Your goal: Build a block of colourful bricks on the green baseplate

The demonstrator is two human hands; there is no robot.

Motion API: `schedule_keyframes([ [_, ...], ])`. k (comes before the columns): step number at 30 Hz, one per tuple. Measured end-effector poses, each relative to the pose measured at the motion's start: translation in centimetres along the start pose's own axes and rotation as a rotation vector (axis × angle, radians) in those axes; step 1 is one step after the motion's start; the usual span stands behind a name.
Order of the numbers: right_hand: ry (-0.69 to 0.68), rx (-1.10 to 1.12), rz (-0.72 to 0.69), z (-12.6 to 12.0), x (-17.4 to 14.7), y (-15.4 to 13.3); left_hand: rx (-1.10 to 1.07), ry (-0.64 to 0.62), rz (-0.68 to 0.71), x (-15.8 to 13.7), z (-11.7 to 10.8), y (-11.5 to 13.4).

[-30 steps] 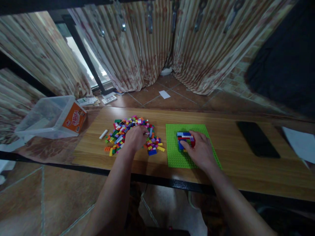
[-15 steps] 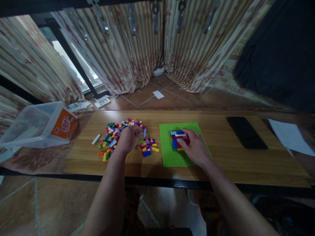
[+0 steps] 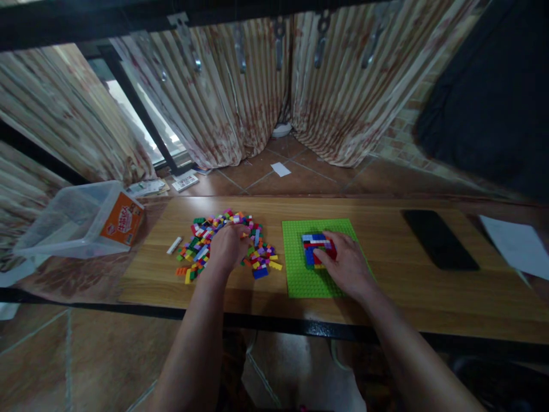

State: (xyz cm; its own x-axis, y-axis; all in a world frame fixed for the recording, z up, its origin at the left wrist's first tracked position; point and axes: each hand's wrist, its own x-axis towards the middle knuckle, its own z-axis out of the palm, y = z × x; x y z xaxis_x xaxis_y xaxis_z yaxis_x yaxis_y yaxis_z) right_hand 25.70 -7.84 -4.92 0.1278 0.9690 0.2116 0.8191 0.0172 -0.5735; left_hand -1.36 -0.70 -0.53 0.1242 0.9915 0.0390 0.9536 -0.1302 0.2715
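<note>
My left hand [image 3: 229,247] is over a pile of loose, many-coloured toy building bricks [image 3: 199,239]. Its fingers are curled together among the bricks, and whatever lies between the tips is hidden. On a green studded baseplate [image 3: 300,285] sits a small block built of blue, red, white and yellow bricks [image 3: 309,252]. My right hand [image 3: 348,264] grips this brick block from its right side, thumb at the near face and fingers round the far edge, which hides part of it.
A clear plastic box [image 3: 77,223] with an orange label stands left of the wooden table [image 3: 257,306]. A white stick-like piece [image 3: 174,245] lies beside the pile. A black phone-like slab [image 3: 440,239] rests at the right, and a white paper sheet [image 3: 517,246] lies beyond it.
The whole view has shifted slightly. My left hand's fingers have curled closer together over the bricks. My right hand keeps its grip on the brick block.
</note>
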Motion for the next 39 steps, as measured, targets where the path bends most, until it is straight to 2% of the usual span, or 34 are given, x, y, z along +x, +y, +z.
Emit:
schedule_keyframes([
  [5, 0.022, -0.016, -0.011, 0.2, 0.0, 0.1, 0.023, 0.170, 0.002, 1.7, 0.5, 0.8],
  [7, 0.016, -0.019, -0.015, 0.1, 0.0, 0.1, 0.032, 0.189, 0.023, 2.4, 0.4, 0.7],
  [12, -0.016, -0.022, -0.014, 0.0, 0.0, 0.2, -0.096, 0.123, -0.041, 2.0, -0.9, -1.4],
  [16, -0.011, -0.025, -0.028, 0.0, 0.0, 0.2, -0.195, -0.008, 0.022, 0.9, -1.6, -2.9],
  [22, 0.002, -0.051, -0.017, 0.1, 0.0, 0.1, -0.137, -0.063, 0.164, 0.8, -0.5, -0.5],
  [25, -0.001, -0.050, -0.017, 0.1, 0.0, 0.1, -0.032, -0.092, 0.122, 0.7, -0.1, 0.7],
  [30, -0.002, -0.066, -0.029, 0.1, 0.0, 0.2, 0.097, -0.106, 0.086, 0.4, 0.0, 1.3],
  [39, -0.019, -0.067, -0.019, -0.1, 0.0, -0.2, 0.192, -0.143, 0.037, 0.1, -0.7, 2.7],
])
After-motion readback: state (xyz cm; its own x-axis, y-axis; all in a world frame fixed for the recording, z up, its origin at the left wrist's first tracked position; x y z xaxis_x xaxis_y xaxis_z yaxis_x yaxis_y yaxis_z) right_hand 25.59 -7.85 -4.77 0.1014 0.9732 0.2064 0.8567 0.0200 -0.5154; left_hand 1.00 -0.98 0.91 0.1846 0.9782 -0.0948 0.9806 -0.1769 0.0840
